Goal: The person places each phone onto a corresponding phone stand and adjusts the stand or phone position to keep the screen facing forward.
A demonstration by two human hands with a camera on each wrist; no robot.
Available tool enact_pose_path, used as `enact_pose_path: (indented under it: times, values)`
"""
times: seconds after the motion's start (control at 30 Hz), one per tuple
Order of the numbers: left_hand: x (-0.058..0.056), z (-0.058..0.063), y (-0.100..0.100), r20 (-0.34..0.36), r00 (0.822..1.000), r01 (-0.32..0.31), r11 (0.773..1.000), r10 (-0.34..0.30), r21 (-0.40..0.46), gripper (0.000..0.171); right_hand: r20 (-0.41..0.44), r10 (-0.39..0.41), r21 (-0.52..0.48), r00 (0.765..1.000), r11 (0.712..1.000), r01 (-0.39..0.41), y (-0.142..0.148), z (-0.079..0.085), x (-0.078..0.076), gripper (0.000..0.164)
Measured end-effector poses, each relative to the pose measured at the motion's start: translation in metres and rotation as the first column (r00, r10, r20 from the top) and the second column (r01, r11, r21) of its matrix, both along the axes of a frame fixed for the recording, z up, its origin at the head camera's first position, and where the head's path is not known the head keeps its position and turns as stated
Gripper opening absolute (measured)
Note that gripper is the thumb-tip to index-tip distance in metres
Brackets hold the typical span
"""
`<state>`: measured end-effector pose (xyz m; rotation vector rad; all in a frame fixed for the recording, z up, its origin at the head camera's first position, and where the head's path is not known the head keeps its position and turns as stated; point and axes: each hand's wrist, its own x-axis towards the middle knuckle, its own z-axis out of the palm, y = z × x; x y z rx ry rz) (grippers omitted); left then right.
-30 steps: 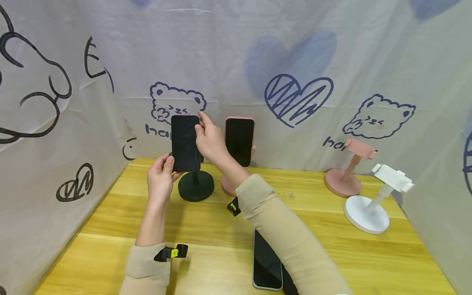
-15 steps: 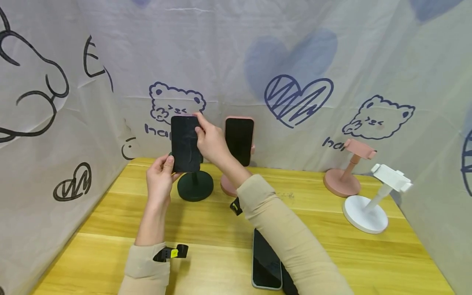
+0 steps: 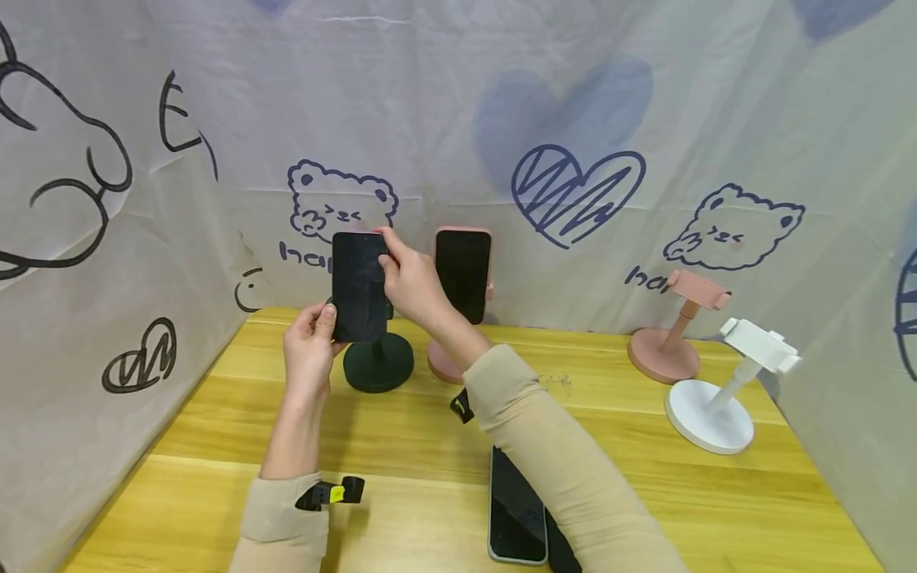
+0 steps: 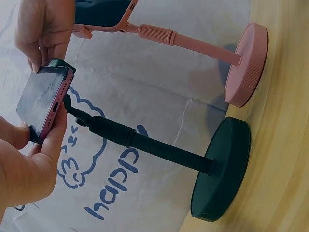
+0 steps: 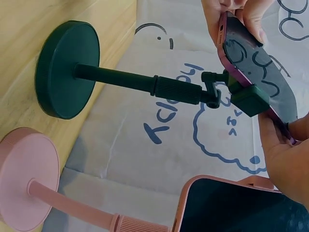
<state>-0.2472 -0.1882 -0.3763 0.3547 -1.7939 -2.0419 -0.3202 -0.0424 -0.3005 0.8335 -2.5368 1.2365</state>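
Note:
A dark-screened phone [image 3: 360,288] with a pinkish-purple edge stands upright at the head of a dark green phone stand [image 3: 378,364]. In the right wrist view the stand's green clamp [image 5: 251,99] wraps the phone's side edge. My left hand [image 3: 308,352] pinches the phone's lower left side, thumb on the front and fingers behind. Higher up, my right hand [image 3: 417,285] grips the upper right corner between thumb and fingers. The left wrist view shows the green stand's pole [image 4: 166,154] running from its round base to the phone. The back of the phone is mostly hidden.
Just right stands a pink phone stand [image 3: 444,364] carrying another phone [image 3: 464,274]. A pink stand [image 3: 669,350] and a white stand [image 3: 716,418] are at the table's right. One more phone [image 3: 517,509] lies partly under my right forearm, beside a black object [image 3: 562,549].
The phone at the green stand has sunk slightly, its top edge now lower. My right hand has shifted a little down with it, and the left hand keeps its grip.

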Motion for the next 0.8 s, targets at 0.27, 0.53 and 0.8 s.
enact_pose_path:
  times: [0.27, 0.53, 0.8]
  values:
    - [0.001, 0.000, 0.000, 0.020, 1.000, -0.005, 1.000, 0.005, -0.003, 0.038, 0.017, 0.031, -0.021, 0.999, 0.999, -0.030, 0.002, -0.006, 0.003, 0.044]
    - [0.002, 0.000, -0.002, 0.029, 0.999, -0.014, 0.999, 0.016, -0.044, 0.042, 0.019, 0.040, -0.002, 0.999, 0.999, -0.040, 0.002, -0.008, 0.008, 0.048]
    - [0.002, 0.001, -0.002, 0.031, 0.999, -0.038, 0.998, 0.040, -0.058, 0.036, 0.021, 0.058, 0.011, 0.998, 0.998, -0.059, 0.005, -0.012, 0.009, 0.049]
